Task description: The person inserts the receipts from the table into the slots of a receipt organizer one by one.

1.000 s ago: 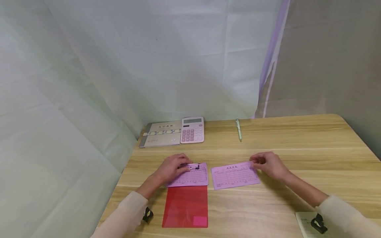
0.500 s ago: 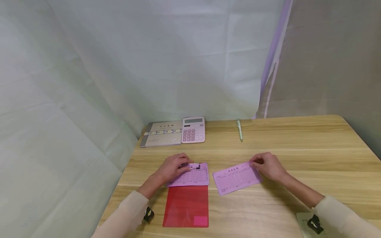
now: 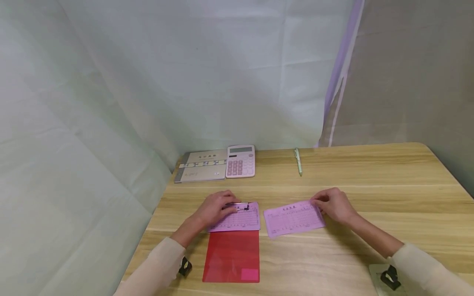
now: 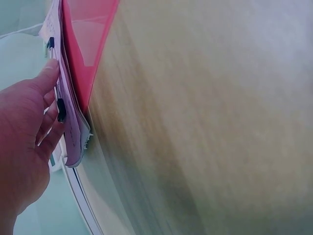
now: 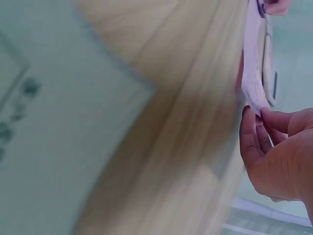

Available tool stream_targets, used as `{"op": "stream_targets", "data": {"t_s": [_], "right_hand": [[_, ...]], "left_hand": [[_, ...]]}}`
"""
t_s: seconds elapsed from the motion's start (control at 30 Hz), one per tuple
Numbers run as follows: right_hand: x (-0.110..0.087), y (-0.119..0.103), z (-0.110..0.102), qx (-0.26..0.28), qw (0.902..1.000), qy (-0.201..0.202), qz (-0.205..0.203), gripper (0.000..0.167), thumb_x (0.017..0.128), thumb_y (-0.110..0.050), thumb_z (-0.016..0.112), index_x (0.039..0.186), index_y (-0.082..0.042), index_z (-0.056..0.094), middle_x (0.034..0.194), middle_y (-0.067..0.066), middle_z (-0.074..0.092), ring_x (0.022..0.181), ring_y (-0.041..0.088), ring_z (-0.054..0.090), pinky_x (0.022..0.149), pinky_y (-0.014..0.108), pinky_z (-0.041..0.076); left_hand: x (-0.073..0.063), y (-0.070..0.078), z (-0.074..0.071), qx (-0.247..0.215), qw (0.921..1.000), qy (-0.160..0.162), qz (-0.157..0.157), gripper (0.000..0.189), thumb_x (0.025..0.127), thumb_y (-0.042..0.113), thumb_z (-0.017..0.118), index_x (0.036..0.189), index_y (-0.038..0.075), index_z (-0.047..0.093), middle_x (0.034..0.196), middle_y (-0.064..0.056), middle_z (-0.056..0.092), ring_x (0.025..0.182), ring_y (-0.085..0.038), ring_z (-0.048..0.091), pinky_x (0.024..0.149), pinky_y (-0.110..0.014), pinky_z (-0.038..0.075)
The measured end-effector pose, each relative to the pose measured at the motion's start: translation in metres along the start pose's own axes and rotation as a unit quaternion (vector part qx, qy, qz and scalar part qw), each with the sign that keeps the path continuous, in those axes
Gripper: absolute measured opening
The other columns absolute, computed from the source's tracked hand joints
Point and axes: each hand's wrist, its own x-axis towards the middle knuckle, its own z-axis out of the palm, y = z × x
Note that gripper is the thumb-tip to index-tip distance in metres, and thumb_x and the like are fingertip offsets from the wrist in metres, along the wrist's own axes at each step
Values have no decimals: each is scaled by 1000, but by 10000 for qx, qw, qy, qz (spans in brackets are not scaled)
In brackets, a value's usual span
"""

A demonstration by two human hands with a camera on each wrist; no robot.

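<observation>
A red see-through clipboard (image 3: 231, 255) lies left of the middle of the table, with pink printed forms (image 3: 246, 222) across its upper half. My left hand (image 3: 215, 210) grips the metal clip (image 3: 242, 205), thumb at one side and fingers at the other. Loose sheet edges (image 4: 83, 142) stick out beneath in the left wrist view. To the right, my right hand (image 3: 335, 205) pinches the top right corner of a loose pink slip (image 3: 294, 220), tilted slightly. Thumb and fingertips (image 5: 248, 117) meet on the slip's end in the right wrist view.
A notebook (image 3: 201, 166) and a pink calculator (image 3: 240, 162) lie side by side at the back left. Right of them is a light green pen (image 3: 298, 162). A pale green pad (image 3: 375, 271) lies under the right sleeve. Cloth (image 3: 237, 82) hangs behind the table.
The slip's left end swung down toward the front, then partly back up, while my right hand kept hold of the corner. My left hand has stayed on the clip.
</observation>
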Motion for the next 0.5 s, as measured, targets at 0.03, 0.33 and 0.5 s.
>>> {"op": "stream_targets", "data": {"t_s": [0.03, 0.33, 0.5], "right_hand": [[1, -2, -1, 109, 9999, -23, 47, 9, 98, -1, 73, 101, 4, 81, 96, 15, 78, 75, 19, 67, 59, 28, 57], [18, -35, -3, 1407, 9868, -549, 586, 20, 101, -6, 72, 113, 10, 76, 97, 15, 76, 78, 20, 68, 70, 35, 63], [27, -54, 3, 2156, 9707, -719, 776, 23, 101, -2, 71, 116, 15, 72, 93, 14, 76, 77, 19, 68, 70, 34, 62]], "left_hand": [[0, 0, -1, 4, 10000, 1, -5, 30, 100, 32, 77, 127, 20, 78, 119, 5, 69, 112, -15, 65, 103, -41, 53], [-1, 0, -1, 96, 9999, 39, 95, 29, 101, 32, 76, 127, 19, 78, 119, 5, 68, 113, -15, 65, 103, -41, 53], [-1, 0, -1, 147, 9995, 96, 247, 27, 101, 31, 75, 124, 17, 79, 118, 4, 69, 112, -16, 66, 101, -40, 54]]}}
